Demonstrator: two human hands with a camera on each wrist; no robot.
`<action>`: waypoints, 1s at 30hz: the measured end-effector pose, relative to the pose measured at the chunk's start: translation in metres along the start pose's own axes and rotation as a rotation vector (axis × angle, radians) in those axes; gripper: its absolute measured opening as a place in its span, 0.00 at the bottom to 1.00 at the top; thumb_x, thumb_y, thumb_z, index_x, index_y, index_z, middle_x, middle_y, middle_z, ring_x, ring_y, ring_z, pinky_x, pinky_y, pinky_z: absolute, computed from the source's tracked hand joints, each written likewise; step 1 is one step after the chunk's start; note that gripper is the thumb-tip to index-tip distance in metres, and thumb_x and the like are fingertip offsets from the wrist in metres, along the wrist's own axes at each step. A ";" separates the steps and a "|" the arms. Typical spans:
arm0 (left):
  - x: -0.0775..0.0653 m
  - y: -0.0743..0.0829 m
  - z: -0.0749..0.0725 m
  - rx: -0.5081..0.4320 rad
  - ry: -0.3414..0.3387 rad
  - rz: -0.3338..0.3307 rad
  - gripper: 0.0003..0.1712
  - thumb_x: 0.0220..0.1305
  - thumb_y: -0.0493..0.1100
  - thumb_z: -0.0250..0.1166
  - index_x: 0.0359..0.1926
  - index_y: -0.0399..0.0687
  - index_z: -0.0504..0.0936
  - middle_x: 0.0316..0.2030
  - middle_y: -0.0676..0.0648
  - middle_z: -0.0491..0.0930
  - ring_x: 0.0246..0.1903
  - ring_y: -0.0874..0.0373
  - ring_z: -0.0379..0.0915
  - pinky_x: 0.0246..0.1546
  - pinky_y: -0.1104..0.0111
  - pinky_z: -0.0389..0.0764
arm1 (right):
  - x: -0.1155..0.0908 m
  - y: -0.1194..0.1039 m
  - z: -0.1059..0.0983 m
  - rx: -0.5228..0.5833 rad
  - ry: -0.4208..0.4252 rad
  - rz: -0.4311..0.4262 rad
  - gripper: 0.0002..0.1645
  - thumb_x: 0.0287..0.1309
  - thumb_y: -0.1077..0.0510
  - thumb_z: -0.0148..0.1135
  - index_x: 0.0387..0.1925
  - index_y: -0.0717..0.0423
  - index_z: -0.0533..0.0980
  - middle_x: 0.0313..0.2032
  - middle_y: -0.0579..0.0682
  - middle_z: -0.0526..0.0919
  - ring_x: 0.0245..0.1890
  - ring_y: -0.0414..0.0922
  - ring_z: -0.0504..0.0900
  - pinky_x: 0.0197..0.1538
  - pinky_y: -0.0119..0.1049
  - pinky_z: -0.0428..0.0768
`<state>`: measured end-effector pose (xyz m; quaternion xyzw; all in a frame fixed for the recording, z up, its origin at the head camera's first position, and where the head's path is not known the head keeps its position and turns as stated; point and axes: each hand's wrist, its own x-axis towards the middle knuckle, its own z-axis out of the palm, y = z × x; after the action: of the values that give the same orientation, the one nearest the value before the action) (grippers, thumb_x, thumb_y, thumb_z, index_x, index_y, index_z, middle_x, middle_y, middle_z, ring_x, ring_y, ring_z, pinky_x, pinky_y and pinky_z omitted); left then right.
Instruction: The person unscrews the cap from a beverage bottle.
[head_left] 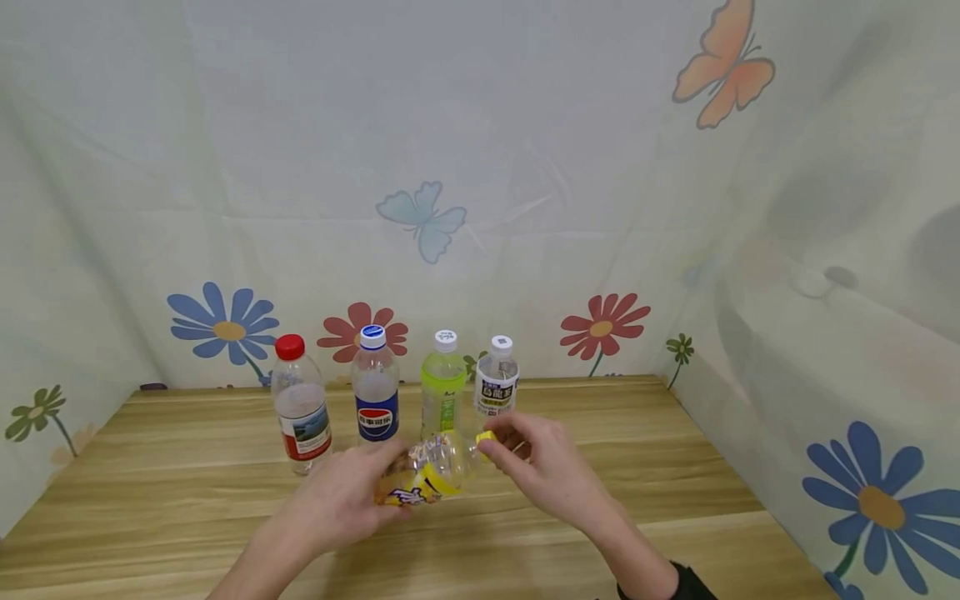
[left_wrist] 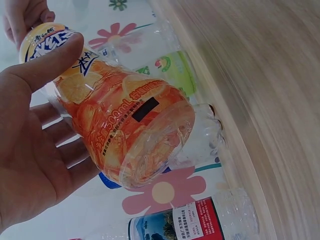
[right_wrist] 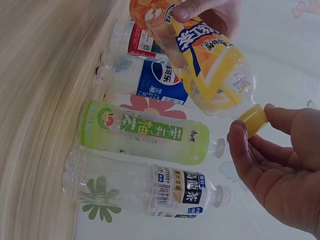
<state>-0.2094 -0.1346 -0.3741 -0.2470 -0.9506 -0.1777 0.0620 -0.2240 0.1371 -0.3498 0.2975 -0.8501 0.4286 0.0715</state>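
Note:
A clear plastic bottle with an orange and yellow label (head_left: 433,479) is tilted onto its side above the table, its neck toward the right. My left hand (head_left: 345,496) grips it around the body, thumb across the label in the left wrist view. Between thumb and fingers, my right hand (head_left: 551,471) pinches the yellow cap (right_wrist: 254,120) at the bottle's mouth. Whether the cap is tight or loose, I cannot tell. The bottle's base (left_wrist: 160,150) faces the left wrist camera.
Behind my hands stand a red-capped water bottle (head_left: 303,417), a blue-labelled Pepsi bottle (head_left: 377,400), a green-labelled bottle (head_left: 443,379) and a white-capped oolong tea bottle (head_left: 497,379). They stand upright on the wooden table (head_left: 187,467). A flowered curtain (head_left: 300,167) hangs behind and along the sides.

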 end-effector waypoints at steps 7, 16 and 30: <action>0.000 0.001 -0.001 0.010 0.004 -0.014 0.36 0.47 0.58 0.79 0.56 0.58 0.75 0.44 0.60 0.79 0.40 0.64 0.77 0.41 0.66 0.78 | 0.000 -0.001 -0.001 0.024 -0.007 -0.016 0.11 0.65 0.54 0.64 0.46 0.54 0.79 0.32 0.38 0.79 0.29 0.40 0.80 0.34 0.32 0.81; 0.001 0.000 -0.001 0.008 0.003 -0.015 0.36 0.47 0.58 0.78 0.56 0.58 0.75 0.43 0.60 0.79 0.38 0.66 0.76 0.39 0.68 0.78 | -0.001 -0.002 -0.002 0.026 -0.003 -0.035 0.12 0.63 0.59 0.66 0.47 0.55 0.79 0.35 0.37 0.79 0.33 0.42 0.80 0.36 0.31 0.81; 0.000 0.001 0.000 0.015 0.008 -0.022 0.35 0.47 0.58 0.79 0.55 0.59 0.75 0.43 0.59 0.80 0.38 0.65 0.77 0.39 0.67 0.78 | -0.001 -0.001 -0.001 0.048 -0.020 -0.077 0.14 0.60 0.64 0.66 0.48 0.56 0.78 0.41 0.40 0.79 0.41 0.43 0.81 0.42 0.31 0.80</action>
<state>-0.2089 -0.1344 -0.3735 -0.2351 -0.9543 -0.1726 0.0657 -0.2232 0.1377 -0.3487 0.3359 -0.8282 0.4428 0.0721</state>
